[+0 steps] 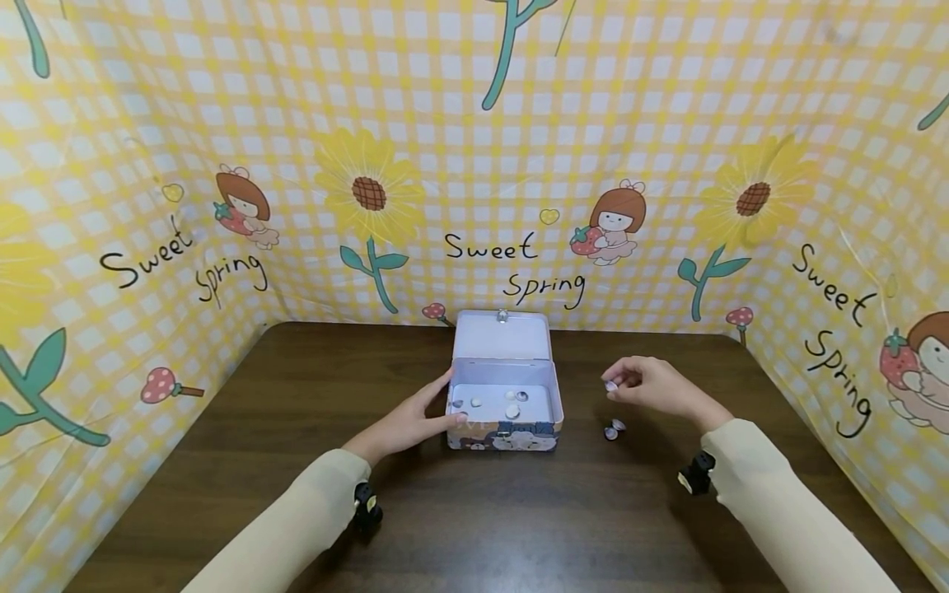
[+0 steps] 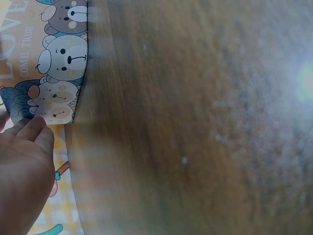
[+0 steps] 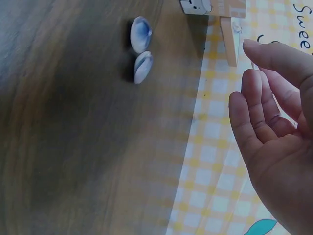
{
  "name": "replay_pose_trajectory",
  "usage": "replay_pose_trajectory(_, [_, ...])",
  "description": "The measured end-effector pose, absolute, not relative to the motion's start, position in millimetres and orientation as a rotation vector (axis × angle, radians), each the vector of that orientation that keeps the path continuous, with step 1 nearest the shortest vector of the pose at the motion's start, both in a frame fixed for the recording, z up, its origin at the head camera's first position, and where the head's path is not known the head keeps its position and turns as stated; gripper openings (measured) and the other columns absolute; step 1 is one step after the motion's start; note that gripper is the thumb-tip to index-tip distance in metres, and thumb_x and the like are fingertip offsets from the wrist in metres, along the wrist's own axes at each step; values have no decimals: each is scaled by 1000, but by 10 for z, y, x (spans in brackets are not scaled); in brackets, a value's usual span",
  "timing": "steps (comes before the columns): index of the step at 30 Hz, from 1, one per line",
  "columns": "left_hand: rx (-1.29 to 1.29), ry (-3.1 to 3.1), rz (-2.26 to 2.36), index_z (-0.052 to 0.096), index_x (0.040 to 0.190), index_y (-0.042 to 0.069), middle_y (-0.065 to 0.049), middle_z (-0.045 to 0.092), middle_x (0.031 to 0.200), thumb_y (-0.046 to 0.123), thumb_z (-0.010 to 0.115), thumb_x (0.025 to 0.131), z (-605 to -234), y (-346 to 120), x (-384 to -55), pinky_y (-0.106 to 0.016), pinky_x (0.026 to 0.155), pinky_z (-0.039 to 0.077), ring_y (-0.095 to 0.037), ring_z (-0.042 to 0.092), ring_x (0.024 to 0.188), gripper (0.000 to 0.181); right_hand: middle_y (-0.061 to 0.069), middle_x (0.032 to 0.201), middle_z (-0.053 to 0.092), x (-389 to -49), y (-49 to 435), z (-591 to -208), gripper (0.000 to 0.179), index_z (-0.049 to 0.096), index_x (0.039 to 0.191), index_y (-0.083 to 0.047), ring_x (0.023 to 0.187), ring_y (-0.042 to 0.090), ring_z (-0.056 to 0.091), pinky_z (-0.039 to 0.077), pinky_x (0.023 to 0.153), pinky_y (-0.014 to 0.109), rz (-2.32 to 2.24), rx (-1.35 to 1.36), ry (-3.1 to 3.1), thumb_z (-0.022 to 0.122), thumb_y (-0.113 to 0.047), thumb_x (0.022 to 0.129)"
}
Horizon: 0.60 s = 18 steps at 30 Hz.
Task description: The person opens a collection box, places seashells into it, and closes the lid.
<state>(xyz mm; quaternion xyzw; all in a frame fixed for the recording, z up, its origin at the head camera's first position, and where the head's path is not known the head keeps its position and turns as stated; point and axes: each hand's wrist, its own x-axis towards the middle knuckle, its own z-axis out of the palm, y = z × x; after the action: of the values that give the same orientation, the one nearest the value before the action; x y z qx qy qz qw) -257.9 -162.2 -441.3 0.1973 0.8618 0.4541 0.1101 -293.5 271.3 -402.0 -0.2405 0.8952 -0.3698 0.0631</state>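
Note:
A tin box (image 1: 504,436) with cartoon bears on its side stands on the table, its lid (image 1: 502,336) tipped back. Several small seashells (image 1: 512,411) lie on the box floor. My left hand (image 1: 408,424) grips the box's left side, thumb at the front rim; the left wrist view shows bent fingers (image 2: 36,129) against the printed wall. To the right of the box, my right hand (image 1: 652,387) pinches a seashell (image 1: 611,385) between thumb and fingertips, mostly hidden in the right wrist view. Below that hand, two seashells (image 3: 141,34) lie side by side on the table.
The dark wooden table (image 1: 504,527) extends around the box. Yellow checked cloth (image 1: 474,189) with sunflowers and lettering hangs behind it and along both sides. Each wrist wears a small black camera (image 1: 697,473).

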Motion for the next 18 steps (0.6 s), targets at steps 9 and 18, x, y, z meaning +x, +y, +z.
replay_pose_trajectory(9, [553, 2540, 1320, 10, 162, 31, -8, 10, 167, 52, 68, 93, -4400, -1618, -2573, -64, 114, 17, -34, 9, 151, 92, 4, 94, 67, -2995, 2531, -3919, 20, 72, 109, -11, 82, 19, 62, 52, 70, 30, -1095, -776, 2726, 77, -17, 91])
replay_pose_trajectory(18, [555, 2537, 1333, 13, 163, 30, -8, 11, 167, 48, 68, 94, -4402, -1611, -2573, -66, 113, 17, -35, 10, 151, 90, -3, 94, 68, -3037, 2310, -3849, 20, 72, 110, -14, 86, 16, 64, 54, 75, 32, -1102, -855, 2704, 77, -19, 91])
